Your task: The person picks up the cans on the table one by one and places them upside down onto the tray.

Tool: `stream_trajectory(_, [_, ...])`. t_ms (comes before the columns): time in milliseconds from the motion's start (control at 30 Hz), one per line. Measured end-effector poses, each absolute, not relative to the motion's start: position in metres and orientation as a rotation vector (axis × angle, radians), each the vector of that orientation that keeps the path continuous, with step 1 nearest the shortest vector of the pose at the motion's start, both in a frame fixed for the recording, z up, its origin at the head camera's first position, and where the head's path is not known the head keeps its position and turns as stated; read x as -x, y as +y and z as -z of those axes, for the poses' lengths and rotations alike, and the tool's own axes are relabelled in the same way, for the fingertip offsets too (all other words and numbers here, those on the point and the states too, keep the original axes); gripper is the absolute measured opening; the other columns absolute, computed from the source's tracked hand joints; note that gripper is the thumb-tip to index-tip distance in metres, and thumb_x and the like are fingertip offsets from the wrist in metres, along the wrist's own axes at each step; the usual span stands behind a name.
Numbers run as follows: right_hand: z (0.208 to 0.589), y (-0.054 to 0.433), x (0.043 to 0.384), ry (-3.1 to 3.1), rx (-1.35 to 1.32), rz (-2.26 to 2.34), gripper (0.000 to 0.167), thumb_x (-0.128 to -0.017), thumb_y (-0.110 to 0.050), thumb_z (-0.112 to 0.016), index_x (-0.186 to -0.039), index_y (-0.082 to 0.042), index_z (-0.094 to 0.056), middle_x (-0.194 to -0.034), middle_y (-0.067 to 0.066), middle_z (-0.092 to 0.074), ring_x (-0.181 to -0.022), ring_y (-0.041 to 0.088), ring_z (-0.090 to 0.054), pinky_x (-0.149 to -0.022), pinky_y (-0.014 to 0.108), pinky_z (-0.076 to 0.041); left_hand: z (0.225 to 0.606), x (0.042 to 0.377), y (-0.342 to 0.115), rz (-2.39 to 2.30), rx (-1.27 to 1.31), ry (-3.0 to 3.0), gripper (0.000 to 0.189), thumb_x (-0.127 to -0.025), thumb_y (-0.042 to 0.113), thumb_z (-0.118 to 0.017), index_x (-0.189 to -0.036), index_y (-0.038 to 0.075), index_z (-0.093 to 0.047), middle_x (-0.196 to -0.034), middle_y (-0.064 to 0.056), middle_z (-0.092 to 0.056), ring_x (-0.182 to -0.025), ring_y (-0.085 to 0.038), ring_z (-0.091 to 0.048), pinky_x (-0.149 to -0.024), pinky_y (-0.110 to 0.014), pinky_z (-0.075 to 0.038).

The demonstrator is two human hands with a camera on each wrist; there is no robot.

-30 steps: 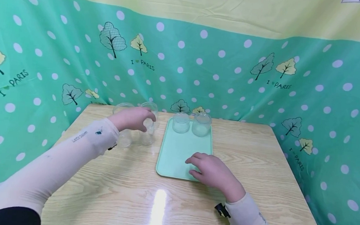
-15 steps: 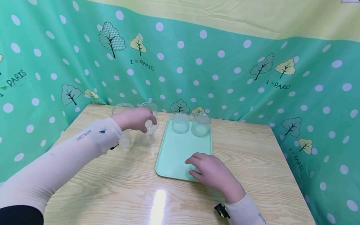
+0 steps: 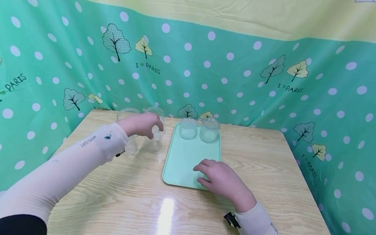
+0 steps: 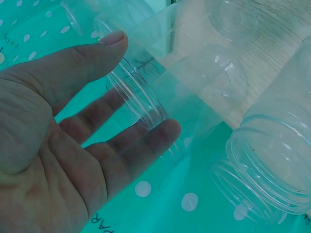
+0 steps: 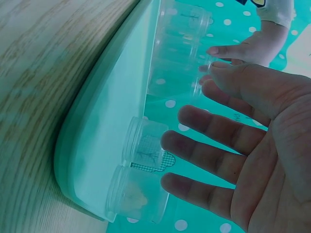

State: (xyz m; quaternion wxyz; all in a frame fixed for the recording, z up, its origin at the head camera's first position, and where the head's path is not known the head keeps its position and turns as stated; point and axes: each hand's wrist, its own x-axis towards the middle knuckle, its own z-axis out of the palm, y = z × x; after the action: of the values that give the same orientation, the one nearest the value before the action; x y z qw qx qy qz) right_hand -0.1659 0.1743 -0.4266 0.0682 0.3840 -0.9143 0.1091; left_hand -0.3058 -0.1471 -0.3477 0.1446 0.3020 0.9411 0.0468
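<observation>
In the head view my left hand (image 3: 143,124) is at a tall clear plastic jar (image 3: 152,145) on the table's left. The left wrist view shows the thumb and fingers around its ringed neck (image 4: 141,97), with some fingers seen through the clear plastic. Another clear jar (image 4: 272,160) stands beside it, partly hidden by my wrist in the head view. My right hand (image 3: 221,180) hovers over the near right corner of a green tray (image 3: 188,161), fingers loosely bent, holding nothing. Two shorter clear jars, one left (image 3: 188,129) and one right (image 3: 210,131), stand at the tray's far end.
The tray lies on a wood-grain table (image 3: 254,155). Behind and at both sides hangs a green dotted curtain (image 3: 227,69). A bright light reflection (image 3: 165,221) falls on the table's near part.
My left hand and forearm have shifted very slightly to the right at the jar. The right hand, the tray and the jars on it keep their places.
</observation>
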Motion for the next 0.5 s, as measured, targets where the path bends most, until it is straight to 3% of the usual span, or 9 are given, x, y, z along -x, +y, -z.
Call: stream_trajectory(500, [0.4233,0.1752,0.1634,-2.761,-1.148,-0.347,0.029,-0.093,-0.026,-0.076,-0.121,-0.018,-0.072,-0.113,-0.006,-0.070,-0.095,0.013,-0.070,-0.081,0.033,-0.060,0.3478,0.3051,-0.1543,-0.126,-0.992,2.717,0.046,-0.078,0.000,-0.085,-0.122,0.009,-0.074,-0.124,-0.008,-0.069,-0.121,-0.031,-0.061,-0.100,-0.044,-0.054])
